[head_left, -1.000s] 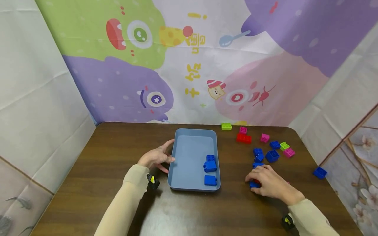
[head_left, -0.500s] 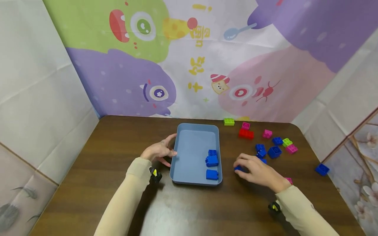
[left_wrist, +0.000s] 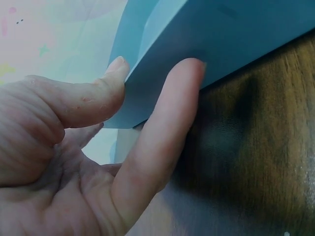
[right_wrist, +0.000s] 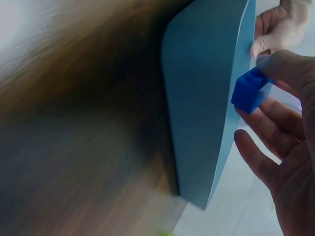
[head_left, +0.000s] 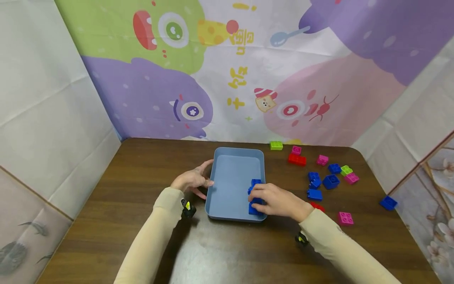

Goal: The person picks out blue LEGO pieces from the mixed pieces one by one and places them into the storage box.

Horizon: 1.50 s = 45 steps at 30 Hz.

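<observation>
My left hand (head_left: pixel 192 180) steadies the left side of a blue-grey tray (head_left: pixel 230 216). In the left wrist view its thumb (left_wrist: pixel 101 96) lies at the rim and a straight finger (left_wrist: pixel 170 118) touches the outer wall. My right hand (head_left: pixel 278 200) is over the tray's right side, pinching a blue toy building block (right_wrist: pixel 247 93) between thumb and fingers close by the rim. Beneath and beside that hand, other blue blocks (head_left: pixel 253 208) lie in the tray, partly covered by the fingers.
On the brown table (head_left: pixel 220 252), right of the tray, lie several loose blocks: blue (head_left: pixel 314 194), red (head_left: pixel 297 159), pink (head_left: pixel 345 218) and green (head_left: pixel 276 145). One blue block (head_left: pixel 388 202) sits alone near the right edge. A printed cloth (head_left: pixel 170 90) hangs behind.
My right hand has carried a blue block leftward from the loose pile to over the tray, uncovering a red and a pink block. My left hand stays at the tray's side.
</observation>
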### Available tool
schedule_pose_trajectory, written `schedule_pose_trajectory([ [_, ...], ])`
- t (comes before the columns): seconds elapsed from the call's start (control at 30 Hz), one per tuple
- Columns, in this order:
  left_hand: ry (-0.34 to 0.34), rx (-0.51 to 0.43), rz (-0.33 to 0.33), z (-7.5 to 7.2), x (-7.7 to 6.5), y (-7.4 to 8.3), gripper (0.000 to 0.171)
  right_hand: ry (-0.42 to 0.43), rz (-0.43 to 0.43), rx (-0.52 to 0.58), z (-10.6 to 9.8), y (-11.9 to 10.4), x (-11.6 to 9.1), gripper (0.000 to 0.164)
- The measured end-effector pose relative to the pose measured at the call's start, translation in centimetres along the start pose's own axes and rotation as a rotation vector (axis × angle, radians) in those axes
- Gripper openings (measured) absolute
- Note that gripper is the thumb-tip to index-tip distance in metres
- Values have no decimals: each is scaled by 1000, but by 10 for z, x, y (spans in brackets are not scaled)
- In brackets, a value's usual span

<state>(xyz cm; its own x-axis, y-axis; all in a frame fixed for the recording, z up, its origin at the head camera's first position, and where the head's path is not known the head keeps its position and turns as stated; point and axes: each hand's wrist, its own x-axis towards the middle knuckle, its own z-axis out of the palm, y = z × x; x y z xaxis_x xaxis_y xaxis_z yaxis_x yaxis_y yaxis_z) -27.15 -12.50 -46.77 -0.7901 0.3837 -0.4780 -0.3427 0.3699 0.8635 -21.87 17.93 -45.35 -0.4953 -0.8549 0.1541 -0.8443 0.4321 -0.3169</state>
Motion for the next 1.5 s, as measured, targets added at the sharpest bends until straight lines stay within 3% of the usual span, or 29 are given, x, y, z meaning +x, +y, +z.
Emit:
schedule_pose_trajectory([
  [0.3, 6, 5, -7, -2, 1, 6, 88, -138, 0, -42, 15, -9, 39, 18],
  [0.57, -1, 20, -19, 2, 1, 1, 88, -212, 40, -152, 32, -14, 49, 19],
  [0.9, 7, 20, -13, 2, 0, 0, 88, -206, 57, -201, 39, -15, 50, 18],
  [1.27, 7, 25, -9, 3, 3, 0, 88, -215, 65, -216, 32, -17, 49, 34],
  [1.5, 13, 38, -11, 1, 2, -2, 87, -113, 65, -205, 29, -15, 42, 37],
])
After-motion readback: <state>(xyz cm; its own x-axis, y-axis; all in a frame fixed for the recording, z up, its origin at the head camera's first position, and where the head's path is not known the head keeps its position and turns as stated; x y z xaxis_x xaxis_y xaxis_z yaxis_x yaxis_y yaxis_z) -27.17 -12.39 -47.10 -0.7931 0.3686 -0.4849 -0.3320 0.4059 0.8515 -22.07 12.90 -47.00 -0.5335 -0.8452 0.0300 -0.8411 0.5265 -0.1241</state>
